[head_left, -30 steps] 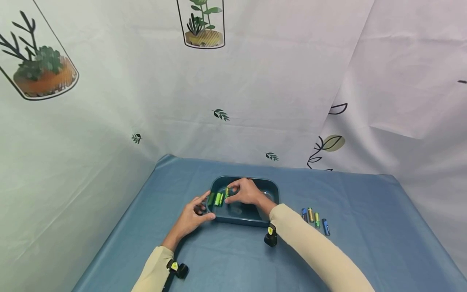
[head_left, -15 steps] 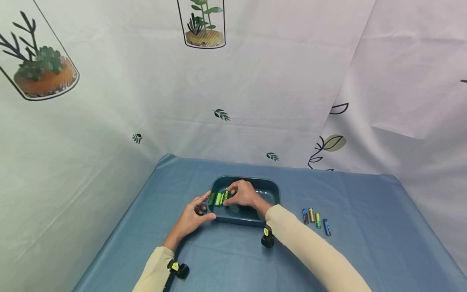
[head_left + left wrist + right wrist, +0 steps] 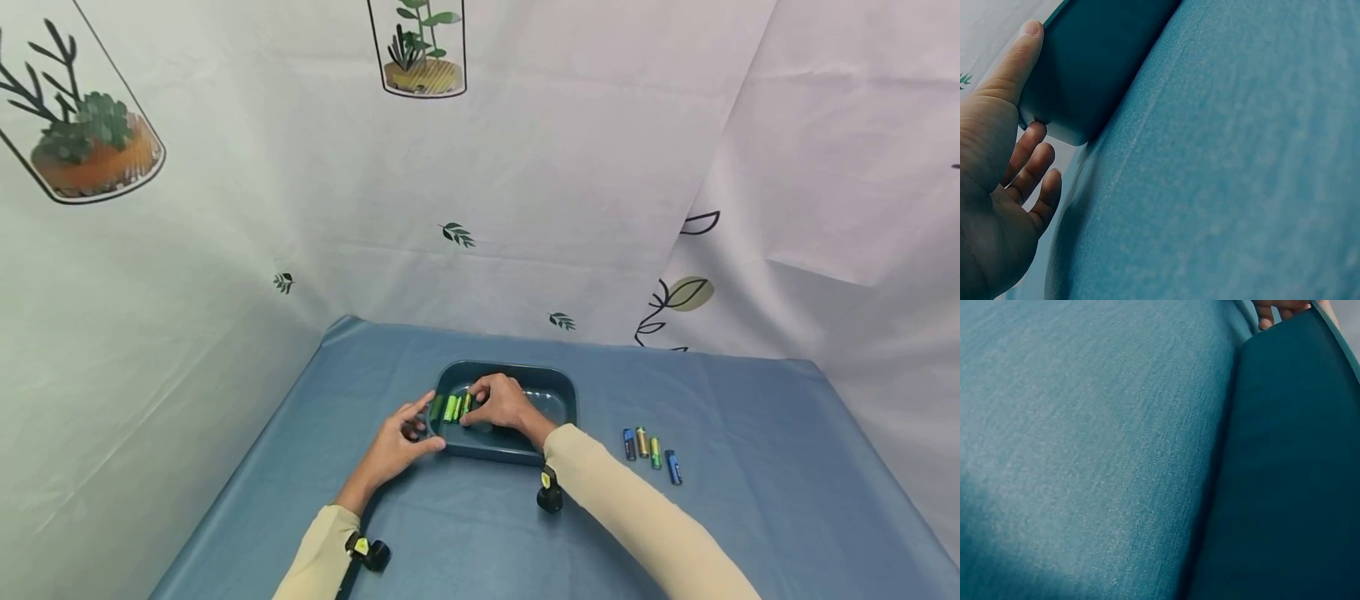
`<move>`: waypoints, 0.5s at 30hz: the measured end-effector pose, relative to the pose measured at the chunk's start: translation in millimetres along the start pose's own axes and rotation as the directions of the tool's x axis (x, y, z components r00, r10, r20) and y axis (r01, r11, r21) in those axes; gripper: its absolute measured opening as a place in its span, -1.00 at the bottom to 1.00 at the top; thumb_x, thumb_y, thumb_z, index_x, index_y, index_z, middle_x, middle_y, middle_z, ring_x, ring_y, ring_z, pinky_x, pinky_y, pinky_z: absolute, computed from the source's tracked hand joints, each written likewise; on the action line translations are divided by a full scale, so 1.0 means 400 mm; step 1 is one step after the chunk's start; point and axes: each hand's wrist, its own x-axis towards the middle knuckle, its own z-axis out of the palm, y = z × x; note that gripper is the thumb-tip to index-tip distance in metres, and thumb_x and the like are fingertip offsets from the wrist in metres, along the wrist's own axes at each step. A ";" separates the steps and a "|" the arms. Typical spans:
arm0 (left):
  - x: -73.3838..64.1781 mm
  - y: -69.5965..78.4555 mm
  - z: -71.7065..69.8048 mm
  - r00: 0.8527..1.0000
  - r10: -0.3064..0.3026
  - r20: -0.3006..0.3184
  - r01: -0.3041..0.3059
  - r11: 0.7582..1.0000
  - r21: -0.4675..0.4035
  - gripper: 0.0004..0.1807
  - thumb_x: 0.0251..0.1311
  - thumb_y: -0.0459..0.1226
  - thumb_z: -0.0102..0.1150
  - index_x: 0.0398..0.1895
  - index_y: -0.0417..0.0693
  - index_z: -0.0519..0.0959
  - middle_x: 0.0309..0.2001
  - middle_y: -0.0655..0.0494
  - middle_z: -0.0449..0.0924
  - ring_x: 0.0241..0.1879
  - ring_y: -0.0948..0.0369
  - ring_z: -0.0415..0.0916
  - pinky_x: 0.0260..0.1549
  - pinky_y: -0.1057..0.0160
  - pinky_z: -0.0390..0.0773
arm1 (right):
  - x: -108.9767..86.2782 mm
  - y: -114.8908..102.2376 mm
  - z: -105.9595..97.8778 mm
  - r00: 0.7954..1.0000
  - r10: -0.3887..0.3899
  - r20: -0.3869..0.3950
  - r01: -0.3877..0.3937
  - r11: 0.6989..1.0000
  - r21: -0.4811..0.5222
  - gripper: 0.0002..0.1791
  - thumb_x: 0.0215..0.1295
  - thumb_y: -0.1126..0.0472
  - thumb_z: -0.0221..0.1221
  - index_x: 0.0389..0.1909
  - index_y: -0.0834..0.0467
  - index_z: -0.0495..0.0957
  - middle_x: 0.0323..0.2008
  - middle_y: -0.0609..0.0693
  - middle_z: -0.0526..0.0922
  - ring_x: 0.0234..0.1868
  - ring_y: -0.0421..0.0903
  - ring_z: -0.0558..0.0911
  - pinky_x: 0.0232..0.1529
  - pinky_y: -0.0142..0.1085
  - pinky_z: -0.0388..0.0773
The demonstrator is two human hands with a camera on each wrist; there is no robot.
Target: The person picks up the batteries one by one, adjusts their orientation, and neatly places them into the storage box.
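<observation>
In the head view, a dark teal rectangular tray (image 3: 491, 454) sits on the table. My left hand (image 3: 390, 450) holds its left end, thumb at the near corner and index finger along the side. In the left wrist view, the thumb of the left hand (image 3: 1004, 137) lies against the tray wall (image 3: 1097, 62), other fingers bent beneath. Inside the tray, my right hand (image 3: 502, 404) pinches a green-and-yellow battery (image 3: 467, 403) between thumb and fingers. Two bright green batteries (image 3: 450, 408) lie just left of it. The right wrist view shows the tray's outer wall (image 3: 1291, 456), with the right hand out of sight.
Right of the tray several loose batteries lie on the blue cloth (image 3: 750, 467): a blue battery (image 3: 629, 444), a gold battery (image 3: 642, 442), a green-yellow battery (image 3: 656, 452) and another blue battery (image 3: 675, 468). A pale printed curtain (image 3: 525, 208) stands behind the table.
My right hand has moved slightly left and lowered the battery beside the green ones in the tray. The left hand keeps its hold on the tray.
</observation>
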 end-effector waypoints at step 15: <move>0.000 -0.007 -0.002 1.000 0.009 0.003 -0.009 1.000 0.001 -0.12 0.15 -0.14 0.52 0.55 0.12 0.33 0.19 -0.12 0.49 -0.15 0.12 0.48 -0.14 0.19 0.52 | -0.005 -0.004 0.009 1.000 0.005 -0.004 -0.005 1.000 -0.020 -0.45 -0.02 0.01 0.61 0.02 0.11 0.72 -0.23 -0.10 0.67 -0.25 -0.18 0.57 -0.15 -0.19 0.60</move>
